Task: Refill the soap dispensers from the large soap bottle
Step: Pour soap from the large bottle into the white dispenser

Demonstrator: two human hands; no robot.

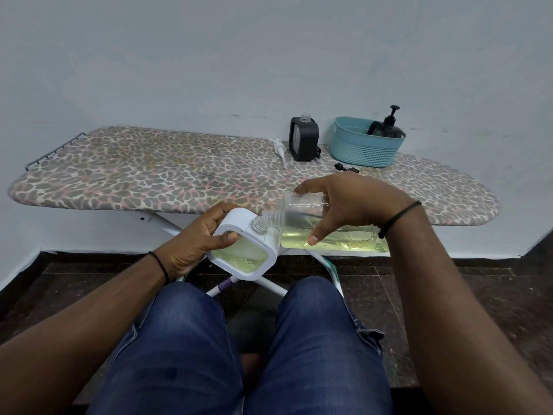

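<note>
Clear plastic, the big bottle (302, 223) is lying tipped sideways in the right hand (350, 205), fingers over its top, thumb pinching beneath. Its neck is meeting the white dispenser (244, 250), which the left hand (197, 244) is gripping, fingers curled round. Half full of sloshing soap, the bottle is probably heavy and slippery, so holding mid-body looks wise.

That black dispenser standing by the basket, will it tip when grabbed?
Probably stable: the black dispenser stands upright, boxy and broad, on the ironing board. Its neck looks uncapped, so tilting might spill any contents. The padded cover may let it rock slightly.
</note>
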